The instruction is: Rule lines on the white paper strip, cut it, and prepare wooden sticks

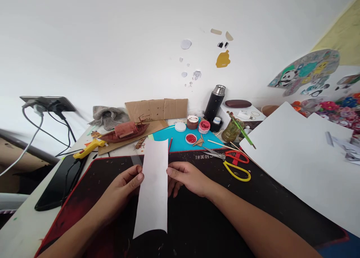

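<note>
A long white paper strip (153, 186) is held upright over the black desk mat (92, 183), its lower end curling toward me. My left hand (125, 185) pinches the strip's left edge with thumb and fingers. My right hand (187, 178) grips the right edge at about the same height, fingers curled behind the paper. Both hands are closed on the strip.
Red-and-yellow scissors (234, 164) lie right of my hands. Large white sheets (298, 164) cover the right side. Behind are red paint pots (191, 138), a black flask (215, 102), a brush jar (232, 130), a model boat (125, 132), a yellow glue gun (90, 147) and a dark tablet (60, 183).
</note>
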`<state>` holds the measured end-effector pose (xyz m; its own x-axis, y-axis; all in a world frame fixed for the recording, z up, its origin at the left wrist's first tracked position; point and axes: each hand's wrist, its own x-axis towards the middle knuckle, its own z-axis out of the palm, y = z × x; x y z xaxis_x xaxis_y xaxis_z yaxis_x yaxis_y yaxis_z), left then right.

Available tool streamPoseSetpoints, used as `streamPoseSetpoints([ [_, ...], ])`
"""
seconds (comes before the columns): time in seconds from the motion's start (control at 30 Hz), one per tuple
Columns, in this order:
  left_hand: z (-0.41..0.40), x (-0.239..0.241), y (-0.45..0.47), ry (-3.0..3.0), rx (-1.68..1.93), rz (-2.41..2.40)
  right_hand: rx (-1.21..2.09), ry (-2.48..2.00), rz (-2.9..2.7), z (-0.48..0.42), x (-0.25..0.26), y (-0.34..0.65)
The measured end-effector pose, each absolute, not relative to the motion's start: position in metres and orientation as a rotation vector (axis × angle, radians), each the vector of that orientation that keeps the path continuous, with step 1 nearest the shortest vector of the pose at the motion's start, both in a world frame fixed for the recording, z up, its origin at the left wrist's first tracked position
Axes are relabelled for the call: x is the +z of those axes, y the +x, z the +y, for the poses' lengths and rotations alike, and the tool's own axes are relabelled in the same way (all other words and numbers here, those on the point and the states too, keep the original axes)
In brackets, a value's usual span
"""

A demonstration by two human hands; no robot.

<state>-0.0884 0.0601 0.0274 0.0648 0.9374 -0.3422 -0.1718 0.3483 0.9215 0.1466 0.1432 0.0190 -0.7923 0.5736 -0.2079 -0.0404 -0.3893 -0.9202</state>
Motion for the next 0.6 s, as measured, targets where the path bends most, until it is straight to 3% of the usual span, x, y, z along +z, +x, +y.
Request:
streamPoseSetpoints([
  [0.6,0.0642,0.0236,-0.0916,0.977,0.998,1.275,2.209,-0.746,-1.487,0.1415,0.0186,0.1460],
])
